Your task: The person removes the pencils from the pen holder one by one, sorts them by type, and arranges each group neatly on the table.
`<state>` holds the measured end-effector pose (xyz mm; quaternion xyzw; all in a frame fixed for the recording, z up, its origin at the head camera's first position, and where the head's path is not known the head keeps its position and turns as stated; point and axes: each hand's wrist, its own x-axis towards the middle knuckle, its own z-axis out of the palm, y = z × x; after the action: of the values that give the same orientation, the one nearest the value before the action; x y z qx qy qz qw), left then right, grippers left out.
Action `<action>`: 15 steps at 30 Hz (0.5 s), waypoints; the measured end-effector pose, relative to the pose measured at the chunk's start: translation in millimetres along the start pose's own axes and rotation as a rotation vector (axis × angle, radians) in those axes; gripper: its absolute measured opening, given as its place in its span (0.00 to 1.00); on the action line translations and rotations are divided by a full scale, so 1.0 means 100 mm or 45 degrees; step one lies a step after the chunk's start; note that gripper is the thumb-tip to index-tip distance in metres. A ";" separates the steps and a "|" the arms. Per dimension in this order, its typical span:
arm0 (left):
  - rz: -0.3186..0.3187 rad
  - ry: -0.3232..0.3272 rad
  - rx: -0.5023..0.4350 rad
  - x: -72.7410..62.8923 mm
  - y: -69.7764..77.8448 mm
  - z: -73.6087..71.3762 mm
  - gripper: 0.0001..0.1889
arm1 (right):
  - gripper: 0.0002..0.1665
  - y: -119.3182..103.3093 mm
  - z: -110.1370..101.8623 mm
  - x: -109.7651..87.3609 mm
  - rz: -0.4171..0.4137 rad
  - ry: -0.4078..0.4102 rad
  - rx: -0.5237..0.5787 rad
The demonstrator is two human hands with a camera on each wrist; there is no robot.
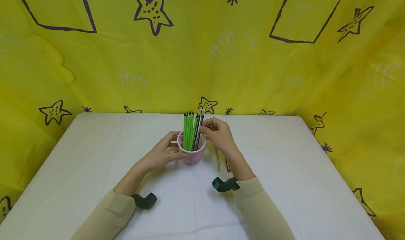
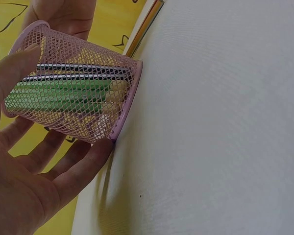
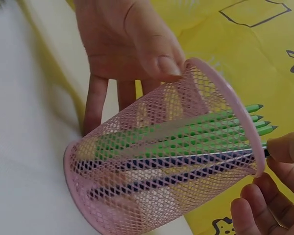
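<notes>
A pink mesh pencil cup [image 1: 192,159] stands upright on the table. My left hand [image 1: 160,152] grips it from the left, thumb on the near side and fingers around the far side. Several green pencils [image 1: 187,129] lean inside with their dark points upward. Beside them, at the cup's right, are dark pencils [image 1: 197,137] with pale upper ends. At the rim, my right hand [image 1: 222,136] pinches one dark pencil [image 3: 266,151] between thumb and fingers. The other right fingers [image 3: 245,218] are curled close to the cup's rim in the right wrist view.
On the white table [image 1: 171,204], right of the cup, lie a yellow pencil [image 1: 218,159] and a reddish pencil [image 1: 227,165], partly covered by the right hand and forearm. A yellow patterned curtain [image 1: 190,67] hangs behind the table and along its sides.
</notes>
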<state>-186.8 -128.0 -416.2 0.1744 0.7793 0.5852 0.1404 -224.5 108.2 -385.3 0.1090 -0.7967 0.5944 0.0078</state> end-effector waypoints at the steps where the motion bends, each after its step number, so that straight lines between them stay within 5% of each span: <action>1: -0.001 0.000 0.002 0.00 0.00 0.00 0.38 | 0.10 -0.01 0.00 0.00 0.003 0.003 0.021; 15: -0.020 0.004 -0.011 -0.01 0.02 0.01 0.37 | 0.12 -0.14 -0.07 -0.02 0.033 0.017 0.157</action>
<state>-185.4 -127.3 -414.0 0.1669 0.7784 0.5877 0.1445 -220.8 111.6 -370.4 0.0948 -0.7597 0.6433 -0.0012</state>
